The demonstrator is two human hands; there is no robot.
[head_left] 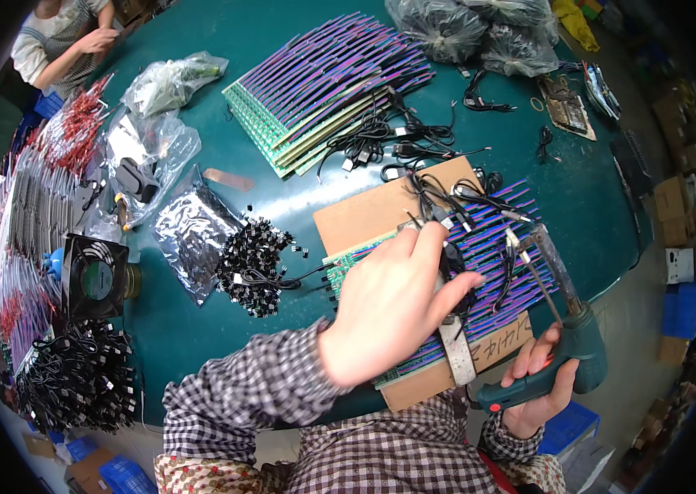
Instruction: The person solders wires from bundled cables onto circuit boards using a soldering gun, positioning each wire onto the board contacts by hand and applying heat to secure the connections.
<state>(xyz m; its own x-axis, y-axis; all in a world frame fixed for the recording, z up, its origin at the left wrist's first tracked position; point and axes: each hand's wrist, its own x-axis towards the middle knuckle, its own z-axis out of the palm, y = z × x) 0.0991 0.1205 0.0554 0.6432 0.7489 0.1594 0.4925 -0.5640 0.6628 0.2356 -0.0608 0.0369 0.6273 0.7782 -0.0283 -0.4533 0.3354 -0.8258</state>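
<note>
My right hand [541, 379] is closed around the handle of a green soldering gun [586, 354], whose metal tip and feed tube point toward the work. My left hand [393, 288] is over a stack of green circuit boards [356, 257] with purple and blue wires. Its thumb stands apart from the fingers, near black cables [451, 255] lying on the wires; whether the fingertips touch a cable is hidden. Cardboard [364, 212] lies under the boards, and a pale metal bar [457, 350] crosses them at the near side.
Another wired board stack [315, 99] lies at the back of the green table [307, 346]. Left are a heap of small black connectors [253, 263], a silvery bag [195, 235], a fan [94, 276] and cable bundles [76, 375]. Black bags [479, 33] sit behind; a person [68, 45] sits far left.
</note>
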